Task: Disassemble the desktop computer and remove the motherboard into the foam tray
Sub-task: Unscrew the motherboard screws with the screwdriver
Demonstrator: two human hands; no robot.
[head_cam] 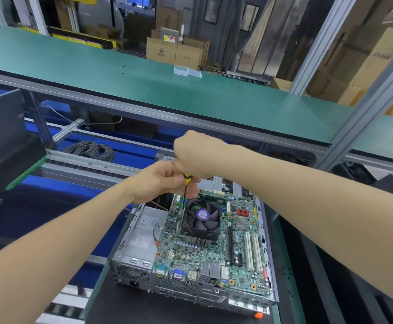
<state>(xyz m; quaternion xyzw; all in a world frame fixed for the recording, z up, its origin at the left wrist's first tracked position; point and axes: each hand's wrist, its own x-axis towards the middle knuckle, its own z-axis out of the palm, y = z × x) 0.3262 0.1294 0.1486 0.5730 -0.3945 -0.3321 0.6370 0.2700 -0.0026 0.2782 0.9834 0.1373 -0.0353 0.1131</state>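
An open desktop case [270,272] lies flat in front of me with its green motherboard [190,251] exposed. A black CPU fan [202,216] on a heatsink sits on the board's far half. A yellow-handled screwdriver [186,181] stands upright, its dark shaft running down to the fan's left edge. My right hand [190,155] grips the handle from above. My left hand [165,178] pinches the screwdriver just below the handle. A silver power supply [141,237] fills the case's left side. No foam tray is in view.
The case rests on a black mat with a green edge [278,309]. A green shelf [144,85] on an aluminium frame runs above the bench. A black case [3,141] stands at the left. Coiled grey cables [90,149] lie behind; cardboard boxes [176,52] stand beyond.
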